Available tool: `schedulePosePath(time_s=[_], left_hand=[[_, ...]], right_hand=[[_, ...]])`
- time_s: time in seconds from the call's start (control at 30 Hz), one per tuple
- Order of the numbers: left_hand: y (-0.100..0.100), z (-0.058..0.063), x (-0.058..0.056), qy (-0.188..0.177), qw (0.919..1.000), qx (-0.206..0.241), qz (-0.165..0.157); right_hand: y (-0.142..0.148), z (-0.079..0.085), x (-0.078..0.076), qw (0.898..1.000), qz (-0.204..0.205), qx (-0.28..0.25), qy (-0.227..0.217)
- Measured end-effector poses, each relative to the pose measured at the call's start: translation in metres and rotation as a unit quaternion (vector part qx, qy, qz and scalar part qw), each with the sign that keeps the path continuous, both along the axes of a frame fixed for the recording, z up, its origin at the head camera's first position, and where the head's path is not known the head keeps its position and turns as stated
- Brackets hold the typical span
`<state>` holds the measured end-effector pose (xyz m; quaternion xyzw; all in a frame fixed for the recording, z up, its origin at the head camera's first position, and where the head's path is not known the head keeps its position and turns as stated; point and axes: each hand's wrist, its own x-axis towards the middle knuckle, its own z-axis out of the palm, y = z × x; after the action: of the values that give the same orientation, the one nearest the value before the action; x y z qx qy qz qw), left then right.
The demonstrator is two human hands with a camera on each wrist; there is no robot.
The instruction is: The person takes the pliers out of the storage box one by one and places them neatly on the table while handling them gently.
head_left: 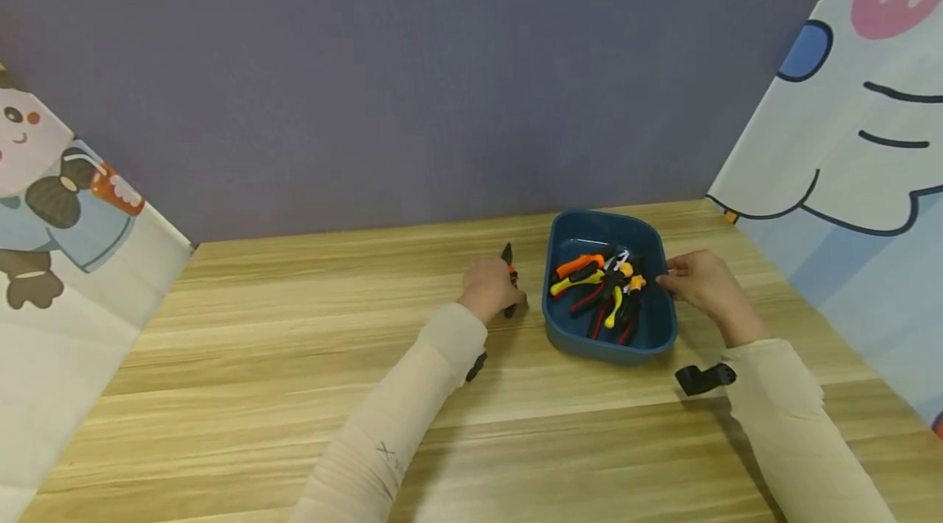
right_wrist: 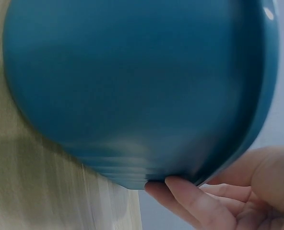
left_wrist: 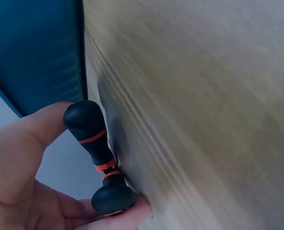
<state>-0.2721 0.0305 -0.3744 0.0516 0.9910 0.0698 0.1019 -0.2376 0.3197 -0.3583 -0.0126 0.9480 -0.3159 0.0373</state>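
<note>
The left hand (head_left: 489, 287) is pinching black-orange pliers (left_wrist: 99, 149) mid-frame; the right hand (head_left: 703, 284) is gripping a blue bin (head_left: 600, 349), centre-right.

1. Head view: soft, even light; faint shadow beside the left hand (head_left: 489, 287).
2. Left wrist: dim; table (left_wrist: 218, 124) beyond the hand blurred.
3. Right wrist: glare on bin rim (right_wrist: 271, 62) above right hand (right_wrist: 228, 199).

Your left hand (head_left: 489, 288) holds a dark tool (head_left: 507, 254) at the wood-grain table (head_left: 295, 326), left of the blue bin (head_left: 600, 349). Your right hand (head_left: 700, 281) holds the bin's right edge. Jumbled hand tools (head_left: 611, 284) — black, red, yellow and orange handles — lie inside.
</note>
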Motion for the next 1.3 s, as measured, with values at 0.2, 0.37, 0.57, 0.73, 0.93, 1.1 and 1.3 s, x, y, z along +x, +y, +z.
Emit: schedulePosePath(time_s=[0.2, 0.37, 0.57, 0.73, 0.93, 1.1, 1.3], left_hand=[[0.0021, -0.0008, 0.0003, -0.003, 0.9998, -0.02, 0.001], [0.003, -0.0014, -0.0002, -0.008, 0.9995, -0.031, 0.001], [0.0036, -0.003, -0.0006, -0.005, 0.999, -0.044, -0.004], [0.0038, -0.0047, -0.0008, 0.0, 0.9978, -0.064, -0.015], [0.0032, -0.0034, 0.0009, 0.001, 0.9974, -0.069, -0.017], [0.0016, -0.0026, -0.0003, -0.007, 0.9988, -0.048, -0.008], [-0.0003, 0.0003, -0.0013, -0.014, 0.9995, -0.03, -0.001]], right_hand=[[0.0003, 0.0001, -0.0003, 1.0, -0.004, -0.002, -0.006], [0.0003, -0.0001, -0.0004, 1.0, -0.007, 0.001, -0.008], [0.0007, -0.0005, -0.0007, 1.0, -0.006, 0.002, -0.008], [0.0003, -0.0006, -0.0004, 1.0, -0.005, -0.002, -0.007], [0.0, 0.0, 0.0001, 1.0, -0.005, -0.005, -0.004], [-0.001, 0.0007, 0.0003, 1.0, -0.007, -0.005, -0.005], [-0.0007, 0.0002, 0.0006, 1.0, -0.008, -0.008, -0.009]])
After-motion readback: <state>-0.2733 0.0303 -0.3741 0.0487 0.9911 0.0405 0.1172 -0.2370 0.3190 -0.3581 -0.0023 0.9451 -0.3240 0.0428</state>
